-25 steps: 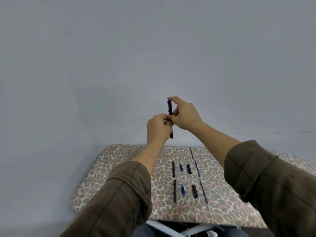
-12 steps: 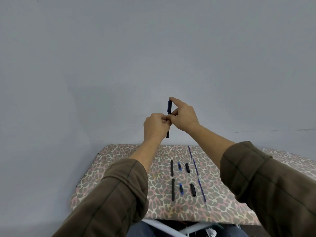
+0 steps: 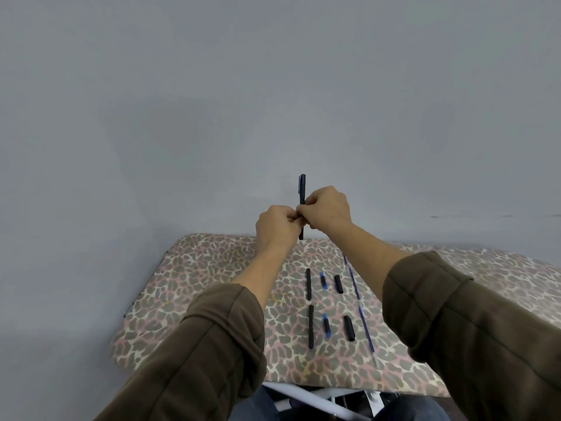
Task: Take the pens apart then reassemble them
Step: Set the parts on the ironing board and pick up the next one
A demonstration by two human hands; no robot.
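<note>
I hold a black pen (image 3: 301,189) upright in the air above the far edge of the table. My left hand (image 3: 277,226) and my right hand (image 3: 326,211) both pinch its middle, fingertips touching. On the leopard-print table (image 3: 212,287) lie parts in two rows: two long black barrels (image 3: 308,284) (image 3: 311,326), two small blue pieces (image 3: 323,281) (image 3: 326,326), two short black caps (image 3: 338,284) (image 3: 349,328), and thin blue refills (image 3: 358,299) in a line at the right.
A plain grey wall (image 3: 273,86) fills the view behind the table. White frame tubes (image 3: 303,399) show below the table's near edge, above my lap. My brown sleeves cover the table's near corners.
My right index finger has come down off the pen's cap end, so the top now sticks out bare above my hands. The pen stands more upright.
</note>
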